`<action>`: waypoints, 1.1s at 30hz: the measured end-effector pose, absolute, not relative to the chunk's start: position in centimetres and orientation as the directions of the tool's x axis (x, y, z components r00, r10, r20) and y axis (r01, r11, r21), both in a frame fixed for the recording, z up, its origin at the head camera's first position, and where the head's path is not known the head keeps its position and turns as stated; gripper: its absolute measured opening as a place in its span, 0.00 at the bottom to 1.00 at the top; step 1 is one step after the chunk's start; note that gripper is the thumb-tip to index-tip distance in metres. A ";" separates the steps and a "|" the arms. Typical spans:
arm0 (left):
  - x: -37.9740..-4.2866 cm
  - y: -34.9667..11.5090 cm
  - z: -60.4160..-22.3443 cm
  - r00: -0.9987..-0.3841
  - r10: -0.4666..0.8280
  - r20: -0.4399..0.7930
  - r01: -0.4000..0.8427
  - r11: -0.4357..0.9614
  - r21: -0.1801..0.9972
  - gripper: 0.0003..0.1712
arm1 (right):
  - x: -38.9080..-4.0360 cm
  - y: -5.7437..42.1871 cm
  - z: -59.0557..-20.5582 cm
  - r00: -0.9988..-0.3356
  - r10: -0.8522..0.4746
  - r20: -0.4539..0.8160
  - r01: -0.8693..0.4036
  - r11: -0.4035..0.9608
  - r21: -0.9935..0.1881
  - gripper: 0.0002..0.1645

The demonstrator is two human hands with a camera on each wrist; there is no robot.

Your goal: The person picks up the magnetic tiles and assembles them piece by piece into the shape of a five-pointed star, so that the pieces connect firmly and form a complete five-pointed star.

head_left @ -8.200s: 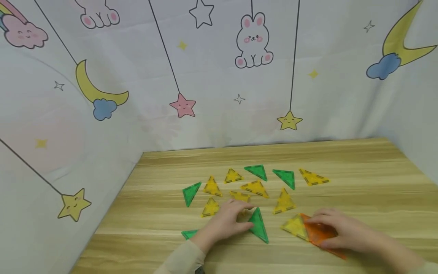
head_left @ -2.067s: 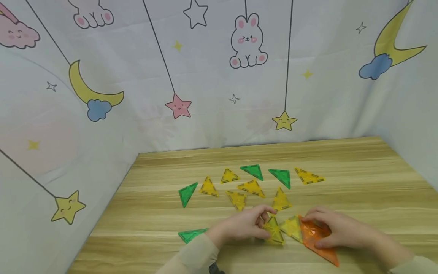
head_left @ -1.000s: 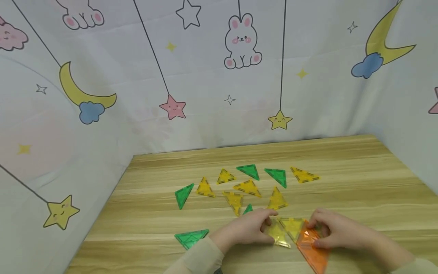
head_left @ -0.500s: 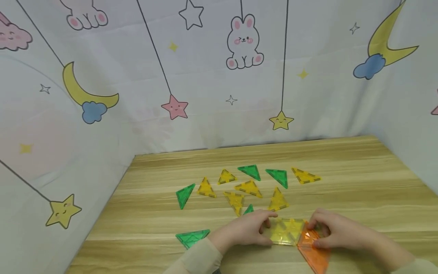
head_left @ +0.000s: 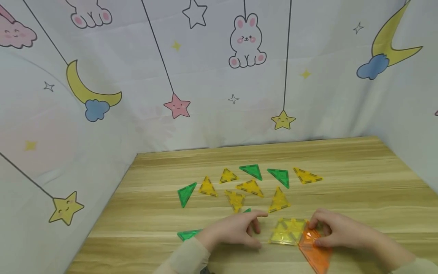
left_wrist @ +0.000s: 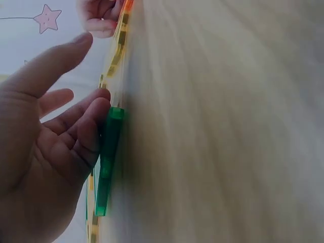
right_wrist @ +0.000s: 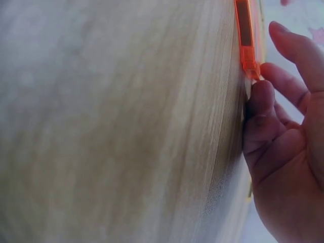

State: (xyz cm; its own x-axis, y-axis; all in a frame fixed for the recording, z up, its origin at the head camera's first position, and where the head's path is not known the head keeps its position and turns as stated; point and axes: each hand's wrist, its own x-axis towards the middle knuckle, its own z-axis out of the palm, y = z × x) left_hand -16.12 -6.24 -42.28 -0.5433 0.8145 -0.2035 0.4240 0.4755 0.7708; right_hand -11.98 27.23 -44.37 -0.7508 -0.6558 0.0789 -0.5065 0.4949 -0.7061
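My right hand [head_left: 338, 232] is gripping the orange piece [head_left: 316, 258] at the lower right of the frame, thumb and forefinger curling in on its upper part. My left hand [head_left: 234, 230] is holding nothing at the lower centre; its thumb and forefinger are spreading apart, their tips pointing toward the yellow pair [head_left: 289, 232] without touching it. That pair is lying between my hands, right of the lower centre, its two triangles sitting edge to edge in a slanted four-sided shape. Its right side is meeting the orange piece, which is running down toward the bottom edge of the frame.

In the left wrist view, my other fingers are bending loosely just beside a green tile [left_wrist: 110, 162], left of the picture's centre; I can't tell whether they are touching it. In the right wrist view, the end of the orange piece is showing at the upper right, close by my curled fingers.

Six loose yellow triangles [head_left: 207, 188] are lying scattered across the middle of the frame, with three green triangles [head_left: 280, 177] lying around them. A small green tip [head_left: 247, 210] is peeking out from behind my left hand. All this is resting on a wood-grain table [head_left: 154, 179]; a printed cloth [head_left: 205, 68] is hanging behind it.
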 end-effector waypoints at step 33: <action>-23.6 -11.6 -41.9 -0.845 0.535 -0.015 0.405 0.656 0.637 0.39 | -12.0 27.2 -44.4 -0.760 -0.648 0.059 -0.478 0.494 -0.726 0.17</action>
State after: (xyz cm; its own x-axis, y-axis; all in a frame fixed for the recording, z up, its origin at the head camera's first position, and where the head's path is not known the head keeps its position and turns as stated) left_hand -23.55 -11.64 -41.92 -0.8445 0.5353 -0.0146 0.4048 0.6560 0.6370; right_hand -11.99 27.17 -44.40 -0.7596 -0.6478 0.0587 -0.4777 0.4943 -0.7263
